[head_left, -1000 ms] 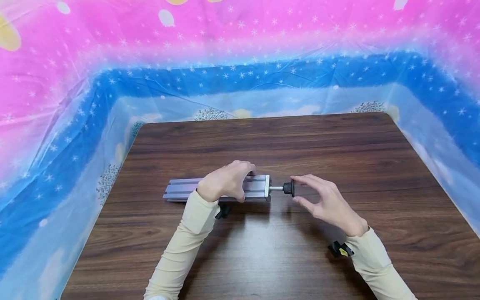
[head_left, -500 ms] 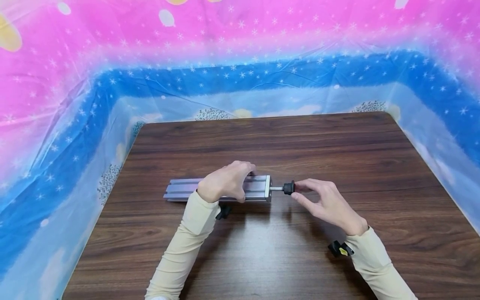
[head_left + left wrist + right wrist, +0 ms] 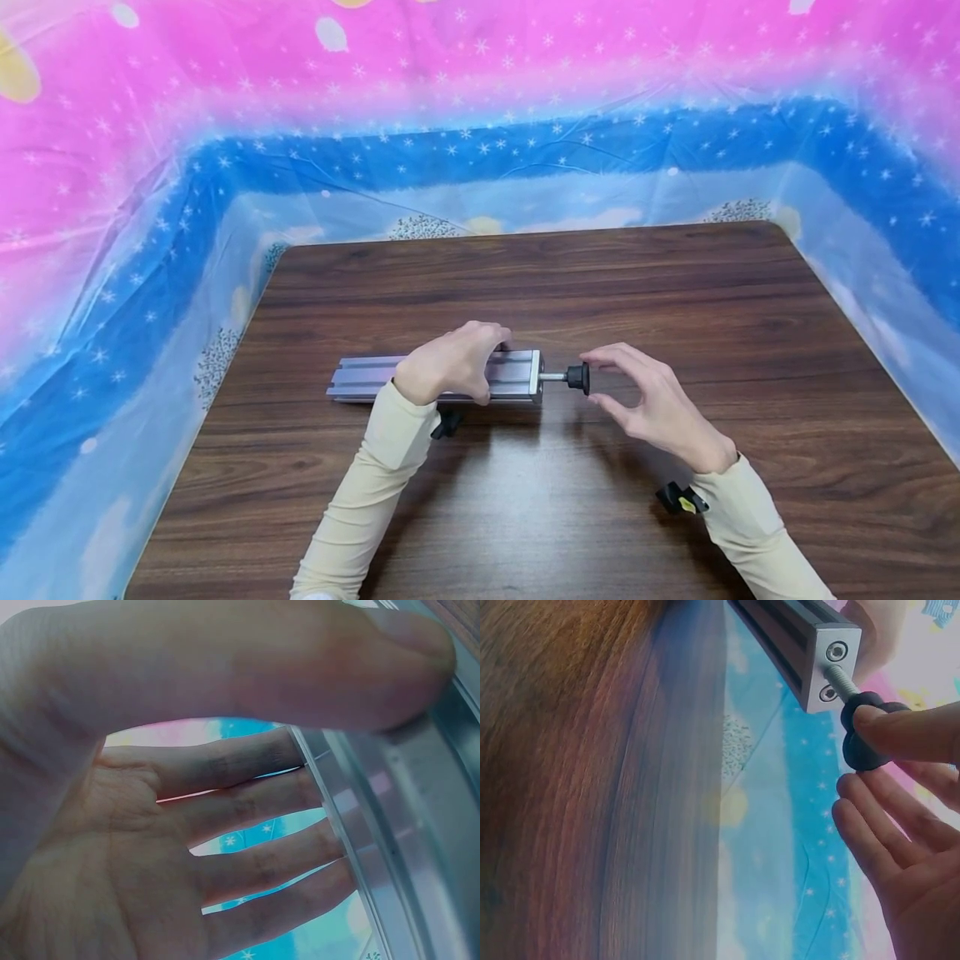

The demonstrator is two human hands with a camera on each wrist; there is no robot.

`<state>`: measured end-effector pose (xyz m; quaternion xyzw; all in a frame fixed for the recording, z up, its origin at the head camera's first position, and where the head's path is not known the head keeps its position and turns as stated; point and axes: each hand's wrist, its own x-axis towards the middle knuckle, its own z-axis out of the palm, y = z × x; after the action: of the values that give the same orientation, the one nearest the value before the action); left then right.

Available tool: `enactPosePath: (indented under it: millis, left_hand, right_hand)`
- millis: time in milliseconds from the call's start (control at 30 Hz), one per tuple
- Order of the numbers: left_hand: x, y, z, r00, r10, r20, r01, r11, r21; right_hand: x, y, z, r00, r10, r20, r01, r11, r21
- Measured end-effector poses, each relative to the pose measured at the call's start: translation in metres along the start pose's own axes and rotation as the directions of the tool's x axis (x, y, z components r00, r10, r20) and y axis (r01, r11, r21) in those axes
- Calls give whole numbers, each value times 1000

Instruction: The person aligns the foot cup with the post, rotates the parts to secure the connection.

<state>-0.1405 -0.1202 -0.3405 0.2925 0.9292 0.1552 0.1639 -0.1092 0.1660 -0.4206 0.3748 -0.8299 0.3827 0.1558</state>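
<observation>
A grooved aluminium profile (image 3: 517,379) lies lengthwise on the wooden table. My left hand (image 3: 450,362) grips it from above, thumb on the near side and fingers on the far side, as the left wrist view also shows. A threaded rod (image 3: 841,681) sticks out of its end plate (image 3: 835,669), between two screws. On the rod's outer end sits a black lobed knob (image 3: 577,377). My right hand (image 3: 660,408) holds the knob's rim between thumb and fingertips. In the right wrist view the thumb (image 3: 900,733) lies across the knob, and the other fingers are spread below it.
The brown wooden table (image 3: 525,283) runs out on all sides of the profile. A pink and blue patterned cloth (image 3: 465,158) hangs behind it and along both sides. A black wrist mount (image 3: 681,498) sits beside the right sleeve.
My right thumb and fingers closed in on the knob half a second ago and now stand wider around its rim. The left hand and the profile have stayed in place.
</observation>
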Motion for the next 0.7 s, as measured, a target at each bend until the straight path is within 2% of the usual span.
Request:
enactPosePath:
  millis: [200,700]
  left_hand:
    - [-1,0,-1,1000,3,-5,-3,1000,-5]
    - [0,1,-1,1000,-7,1,7,1000,-6]
  right_hand:
    - [1,-1,0,1000,10,-1,-10,999,-33]
    - [3,-1,3,977,206,50,-206,979,-2]
